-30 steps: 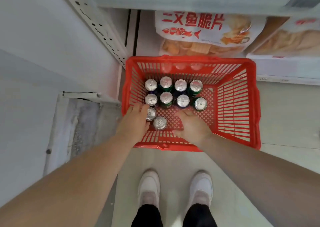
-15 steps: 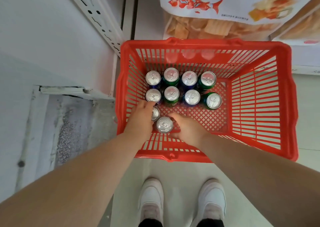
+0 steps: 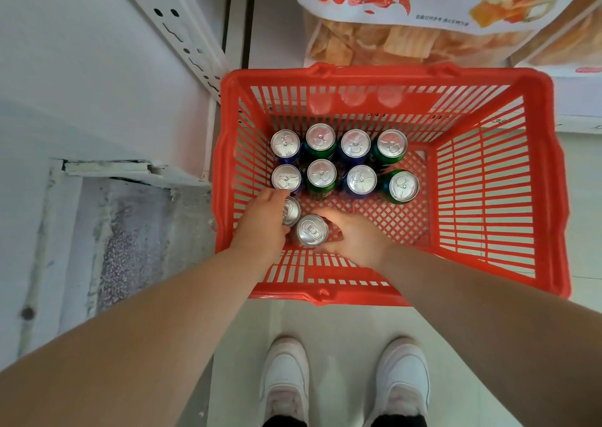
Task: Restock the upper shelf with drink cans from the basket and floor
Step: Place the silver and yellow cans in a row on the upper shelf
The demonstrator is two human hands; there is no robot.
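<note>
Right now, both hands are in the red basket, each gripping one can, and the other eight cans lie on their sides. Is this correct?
Not quite: the head view shows the other eight cans standing upright in two rows. The rest holds: in the red basket, the left hand grips the left can and the right hand grips the right can.

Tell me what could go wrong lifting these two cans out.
The left hand and right hand each grip a can, the half-hidden can and the front can, close together; they may clash when lifted. Left fingertips reach the neighbouring can behind, which might tip over.
</note>
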